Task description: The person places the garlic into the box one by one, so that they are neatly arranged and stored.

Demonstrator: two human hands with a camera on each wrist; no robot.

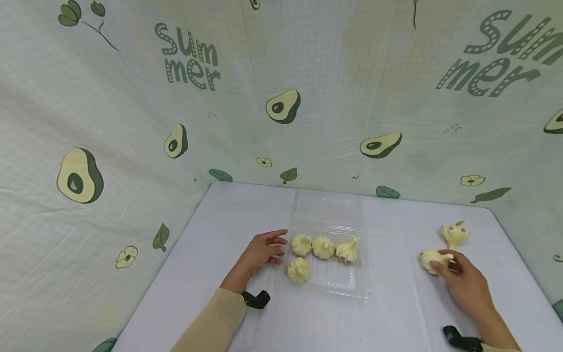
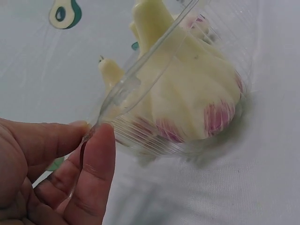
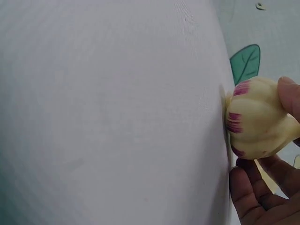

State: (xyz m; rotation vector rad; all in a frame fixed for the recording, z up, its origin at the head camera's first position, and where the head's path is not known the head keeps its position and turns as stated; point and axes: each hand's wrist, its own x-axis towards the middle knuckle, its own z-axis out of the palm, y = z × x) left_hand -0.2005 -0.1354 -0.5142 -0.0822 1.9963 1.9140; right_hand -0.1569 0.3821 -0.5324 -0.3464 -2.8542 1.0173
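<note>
A clear plastic clamshell box point(image 1: 338, 282) lies with its lid laid back, several garlic bulbs point(image 1: 323, 248) inside. Three sit along its back row and another at the front left. My left hand point(image 1: 263, 252) is at the box's left side, and in the left wrist view thumb and forefinger pinch its rim point(image 2: 105, 105). Over on the right, my right hand point(image 1: 467, 284) grips a garlic bulb point(image 1: 433, 260) between thumb and fingers; the right wrist view shows purple streaks on this bulb point(image 3: 258, 119). Just behind it lies another garlic bulb point(image 1: 455, 234).
White cloth covers the table point(image 1: 391, 313). The transparent lid point(image 1: 326, 211) extends toward the back edge. A pale curtain point(image 1: 325, 63) printed with avocados and leaves rises behind the table and along its sides. Both wrists wear black camera mounts point(image 1: 257, 299).
</note>
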